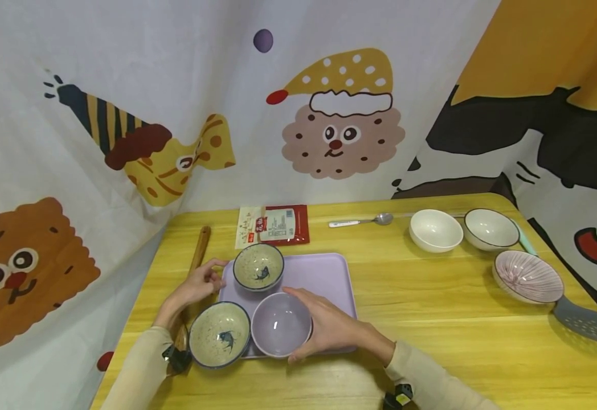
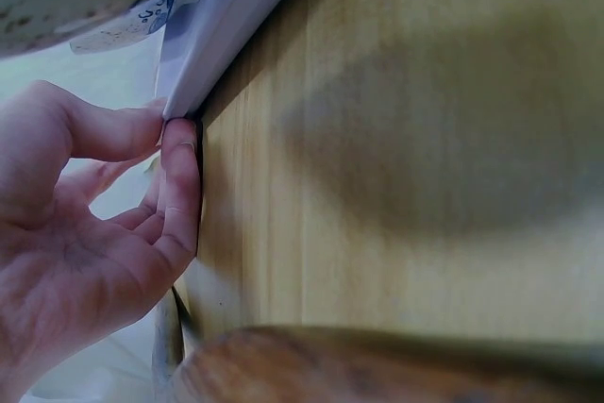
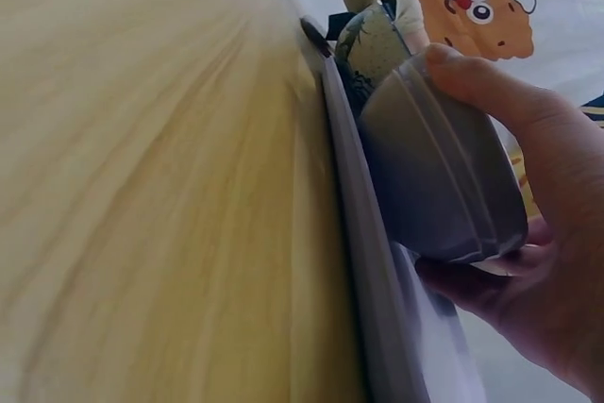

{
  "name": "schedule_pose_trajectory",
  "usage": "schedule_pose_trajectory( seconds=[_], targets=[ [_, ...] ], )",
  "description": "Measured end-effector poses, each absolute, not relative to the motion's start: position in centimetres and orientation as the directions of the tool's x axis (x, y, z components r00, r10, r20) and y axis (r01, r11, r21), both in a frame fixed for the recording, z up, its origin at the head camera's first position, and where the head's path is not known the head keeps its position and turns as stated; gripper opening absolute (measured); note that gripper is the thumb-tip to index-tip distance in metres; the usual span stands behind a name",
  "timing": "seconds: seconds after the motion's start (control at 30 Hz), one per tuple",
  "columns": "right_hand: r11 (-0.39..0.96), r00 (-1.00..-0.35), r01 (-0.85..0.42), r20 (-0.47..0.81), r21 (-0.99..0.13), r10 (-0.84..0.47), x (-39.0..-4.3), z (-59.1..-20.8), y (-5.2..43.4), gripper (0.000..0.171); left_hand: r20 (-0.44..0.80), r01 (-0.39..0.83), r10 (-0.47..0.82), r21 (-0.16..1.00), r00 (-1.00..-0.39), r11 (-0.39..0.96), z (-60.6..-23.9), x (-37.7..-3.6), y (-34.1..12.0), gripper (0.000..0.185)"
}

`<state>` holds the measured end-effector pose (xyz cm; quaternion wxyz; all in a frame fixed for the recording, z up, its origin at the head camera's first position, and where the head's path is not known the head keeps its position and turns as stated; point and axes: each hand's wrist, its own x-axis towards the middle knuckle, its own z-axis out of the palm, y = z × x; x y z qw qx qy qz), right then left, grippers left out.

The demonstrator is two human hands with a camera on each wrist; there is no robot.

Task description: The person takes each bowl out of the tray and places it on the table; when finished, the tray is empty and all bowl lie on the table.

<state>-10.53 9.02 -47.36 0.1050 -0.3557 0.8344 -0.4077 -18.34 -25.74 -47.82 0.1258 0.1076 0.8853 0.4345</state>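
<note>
A lavender tray [image 1: 324,273] lies on the table with several bowls on it. My left hand [image 1: 198,286] pinches the tray's left edge between thumb and fingers, as the left wrist view shows at the tray rim [image 2: 203,58]. My right hand [image 1: 329,322] grips the purple bowl [image 1: 281,324] from its right side, thumb and fingers spread around the wall. In the right wrist view this bowl [image 3: 444,162] is over the tray. Beside it, a speckled bowl with a blue fish [image 1: 220,335] overhangs the tray's front left corner. Another speckled bowl [image 1: 258,267] stands behind, at the back left.
A wooden-handled utensil [image 1: 201,247] lies left of the tray, partly hidden by my arm. Behind stand a red-and-cream packet [image 1: 273,225] and a spoon [image 1: 360,221]. At right are white bowls [image 1: 436,230], a pink-striped bowl [image 1: 528,277] and a grey slotted turner [image 1: 588,323].
</note>
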Motion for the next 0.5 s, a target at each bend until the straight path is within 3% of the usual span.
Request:
schedule_pose_trajectory(
  seconds=[0.5],
  targets=[
    [0.387, -0.764, -0.522, 0.215, -0.76, -0.608, -10.6, -47.7, 10.4, 0.125, -0.141, 0.071, 0.3, 0.798, -0.943, 0.598, -47.8, -18.4, -25.6, 0.048]
  ],
)
